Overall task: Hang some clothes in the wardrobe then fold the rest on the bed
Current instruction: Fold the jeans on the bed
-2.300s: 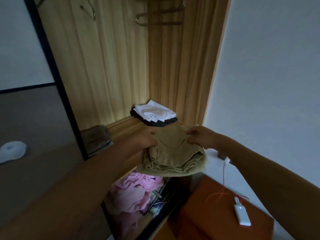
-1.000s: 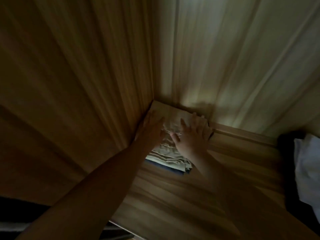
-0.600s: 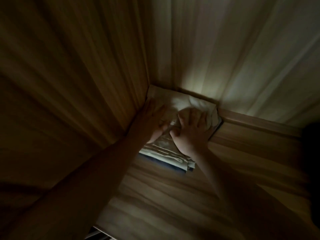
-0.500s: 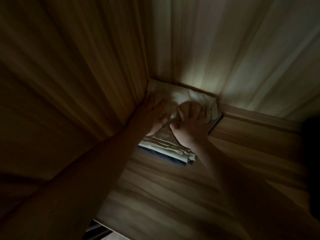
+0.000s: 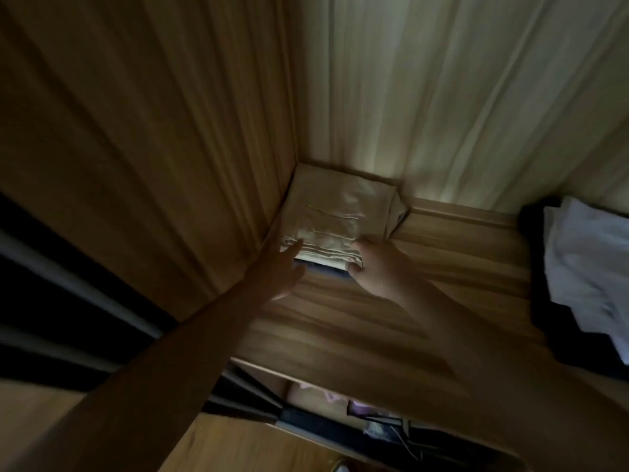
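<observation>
Your left hand (image 5: 279, 267) is flat with straight fingers, the tips touching the front left edge of the folded beige garment (image 5: 340, 209) — it sits in the back left corner of the wardrobe shelf (image 5: 391, 328), on a dark blue piece (image 5: 323, 269). Your right hand (image 5: 379, 267) meets its front right corner — pinching or only touching, the blur hides. A white garment (image 5: 585, 264) lies well apart at right.

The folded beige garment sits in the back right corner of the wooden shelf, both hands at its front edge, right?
Wrong corner. The head view shows the folded beige garment in the back left corner of the wooden shelf, left hand and right hand at its front edge.
</observation>
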Available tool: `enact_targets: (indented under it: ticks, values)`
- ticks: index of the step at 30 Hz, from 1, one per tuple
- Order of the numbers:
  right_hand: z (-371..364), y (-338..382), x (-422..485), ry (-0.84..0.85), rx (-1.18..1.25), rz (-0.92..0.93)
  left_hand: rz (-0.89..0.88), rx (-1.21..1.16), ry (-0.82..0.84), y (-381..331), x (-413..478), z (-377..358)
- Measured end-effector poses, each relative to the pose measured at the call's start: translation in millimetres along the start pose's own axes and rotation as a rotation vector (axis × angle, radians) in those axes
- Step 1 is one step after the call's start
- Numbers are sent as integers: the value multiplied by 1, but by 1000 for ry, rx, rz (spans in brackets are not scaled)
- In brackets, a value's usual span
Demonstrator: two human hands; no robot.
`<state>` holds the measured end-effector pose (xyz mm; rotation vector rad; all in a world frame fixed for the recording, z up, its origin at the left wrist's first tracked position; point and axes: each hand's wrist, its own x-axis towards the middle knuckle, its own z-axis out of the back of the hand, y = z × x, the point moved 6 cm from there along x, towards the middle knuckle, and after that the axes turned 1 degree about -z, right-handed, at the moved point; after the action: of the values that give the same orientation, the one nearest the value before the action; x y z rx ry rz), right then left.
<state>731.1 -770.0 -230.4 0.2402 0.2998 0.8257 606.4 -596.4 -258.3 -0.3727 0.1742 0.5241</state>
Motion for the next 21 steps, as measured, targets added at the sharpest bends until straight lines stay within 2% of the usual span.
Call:
enact_targets:
  ticks: [6,11,15,21]
  values:
    - [15,56,-120,120,-51,19,-23,-2,32,-12,-137,21]
    - [3,120,-212,120,-84,35,-17,-52,15,14,-266,26]
    - [-34,191,-262,188,34,114,91,-83,4,78,-371,25]
    - [-64,350,-308,279,-33,316,357,-85,-60,221,-512,48]
